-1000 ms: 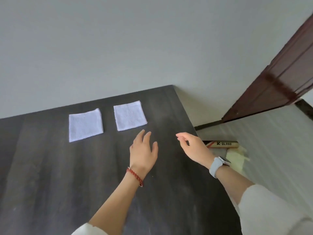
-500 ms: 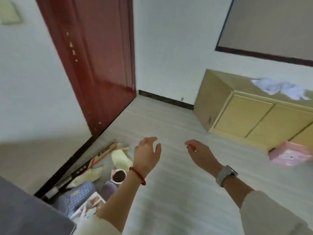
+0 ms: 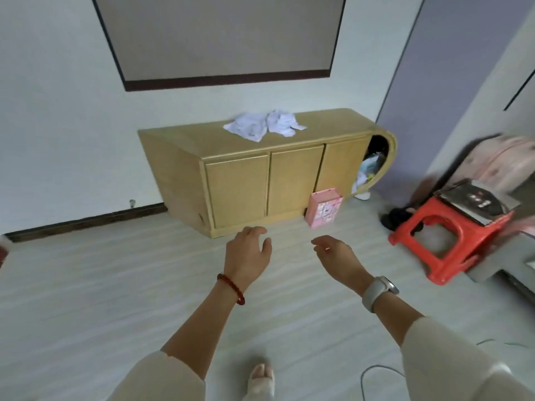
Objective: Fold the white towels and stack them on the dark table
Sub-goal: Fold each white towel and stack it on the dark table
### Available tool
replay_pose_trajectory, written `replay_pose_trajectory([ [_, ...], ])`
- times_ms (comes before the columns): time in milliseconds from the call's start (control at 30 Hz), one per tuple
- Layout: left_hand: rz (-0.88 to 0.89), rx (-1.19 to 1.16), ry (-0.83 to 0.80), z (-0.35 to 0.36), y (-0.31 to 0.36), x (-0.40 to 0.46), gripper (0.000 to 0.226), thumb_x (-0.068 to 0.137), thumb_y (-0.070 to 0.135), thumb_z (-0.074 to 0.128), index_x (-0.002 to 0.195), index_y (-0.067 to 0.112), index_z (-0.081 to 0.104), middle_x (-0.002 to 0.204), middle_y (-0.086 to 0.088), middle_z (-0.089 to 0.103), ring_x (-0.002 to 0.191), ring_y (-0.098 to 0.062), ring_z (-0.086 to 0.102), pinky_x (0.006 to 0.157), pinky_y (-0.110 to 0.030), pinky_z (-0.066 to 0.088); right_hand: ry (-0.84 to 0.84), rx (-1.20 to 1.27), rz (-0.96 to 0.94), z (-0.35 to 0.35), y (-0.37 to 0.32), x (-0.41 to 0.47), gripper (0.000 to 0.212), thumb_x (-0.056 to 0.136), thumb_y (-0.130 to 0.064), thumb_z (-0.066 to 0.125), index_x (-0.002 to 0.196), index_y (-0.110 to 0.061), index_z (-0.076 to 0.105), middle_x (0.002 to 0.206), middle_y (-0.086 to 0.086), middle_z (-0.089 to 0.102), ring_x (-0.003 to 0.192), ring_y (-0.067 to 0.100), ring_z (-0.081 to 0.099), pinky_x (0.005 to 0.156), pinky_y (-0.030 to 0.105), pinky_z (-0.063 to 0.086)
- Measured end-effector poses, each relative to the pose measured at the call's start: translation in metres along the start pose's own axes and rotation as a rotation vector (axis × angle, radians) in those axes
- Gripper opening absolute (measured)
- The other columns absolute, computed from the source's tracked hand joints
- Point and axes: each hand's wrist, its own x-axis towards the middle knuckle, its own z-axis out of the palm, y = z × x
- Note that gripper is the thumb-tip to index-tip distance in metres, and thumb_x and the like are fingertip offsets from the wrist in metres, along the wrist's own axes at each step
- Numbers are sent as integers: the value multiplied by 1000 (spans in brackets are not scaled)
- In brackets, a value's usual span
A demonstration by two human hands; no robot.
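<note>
Crumpled white towels [image 3: 265, 126] lie in a loose heap on top of a low light-wood cabinet [image 3: 237, 192] across the room. My left hand [image 3: 249, 253], with a red bead bracelet at the wrist, hangs in front of me over the floor, fingers loosely apart and empty. My right hand [image 3: 335, 257], with a white watch at the wrist, is beside it, also empty with fingers relaxed. Both hands are well short of the cabinet. The dark table is out of view.
A pink box [image 3: 323, 208] leans against the cabinet's front right. A red plastic stool [image 3: 451, 244] with a dark box on it stands at the right. A cable [image 3: 373, 371] lies on the pale floor near my foot [image 3: 260, 377].
The view has swung from the dark table with two folded towels, past a red-brown door, to the cabinet with the crumpled towels. Both hands stay empty in front of me.
</note>
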Motion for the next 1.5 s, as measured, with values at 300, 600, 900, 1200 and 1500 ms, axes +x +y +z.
replay_pose_trajectory([
  [300, 73, 4, -103, 60, 55, 259, 30, 95, 24, 45, 120, 13, 56, 120, -3, 58, 110, -18, 54, 93, -32, 40, 112, 115, 139, -85, 22, 217, 26, 93, -11, 45, 112, -11, 62, 104, 10, 67, 96, 26, 62, 83, 30, 46],
  [600, 80, -119, -129, 181, 124, 472, 26, 92, 18, 49, 115, 12, 59, 116, -5, 59, 103, -20, 58, 91, -33, 45, 143, 134, 209, -173, 129, 426, 26, 92, -9, 44, 111, -8, 62, 106, 11, 67, 98, 28, 61, 90, 34, 46],
  [900, -177, -162, -1, 230, 137, 637, 23, 89, 11, 53, 110, 8, 61, 107, -6, 62, 96, -20, 59, 84, -22, 39, -61, 78, 114, -225, 160, 637, 22, 90, -7, 47, 104, -9, 65, 97, 7, 69, 92, 24, 63, 80, 26, 44],
  [1200, -355, -89, 88, 268, 63, 798, 28, 89, 10, 53, 116, 2, 57, 116, -16, 57, 106, -30, 54, 88, -32, 40, -227, 56, -36, -199, 144, 814, 25, 91, -7, 45, 107, -9, 64, 98, 5, 68, 85, 18, 61, 76, 25, 45],
  [1500, -467, 144, 84, 299, -5, 947, 48, 91, 18, 51, 137, 11, 39, 141, -9, 40, 126, -31, 33, 99, -36, 32, -371, -45, -21, -184, 127, 960, 25, 90, -7, 45, 107, -11, 63, 99, 7, 68, 90, 23, 62, 82, 33, 47],
])
